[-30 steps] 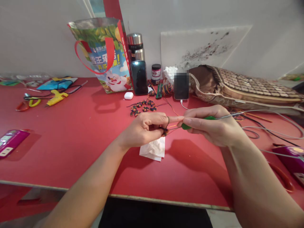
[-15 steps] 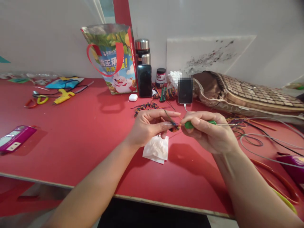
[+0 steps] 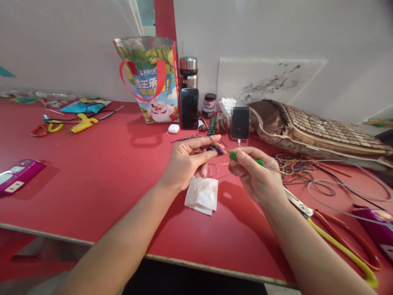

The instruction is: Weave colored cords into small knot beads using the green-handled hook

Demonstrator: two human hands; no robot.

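My left hand (image 3: 187, 162) pinches a small dark multicoloured piece of crochet work (image 3: 218, 150) between thumb and fingers, with a strand of yarn running over the index finger. In my right hand (image 3: 256, 170) is a crochet hook (image 3: 233, 155) with a green handle, its thin tip pointing left at the work. Whether the tip sits inside a loop is too small to tell. A loose orange strand hangs below the work. Under my hands lies a folded white tissue (image 3: 202, 196) on the red table (image 3: 123, 184).
Scissors with red and yellow handles (image 3: 331, 233) lie by my right forearm, near tangled yarn (image 3: 294, 170) and a grey cable. Behind stand a printed bag (image 3: 150, 82), a steel flask (image 3: 188, 71), two phones and a jar (image 3: 209, 104). A yellow glue gun (image 3: 82, 123) lies left.
Both hands have shifted slightly left and up in view. The hook has drawn a little away from the left fingers. The scissors beside the right forearm show more fully.
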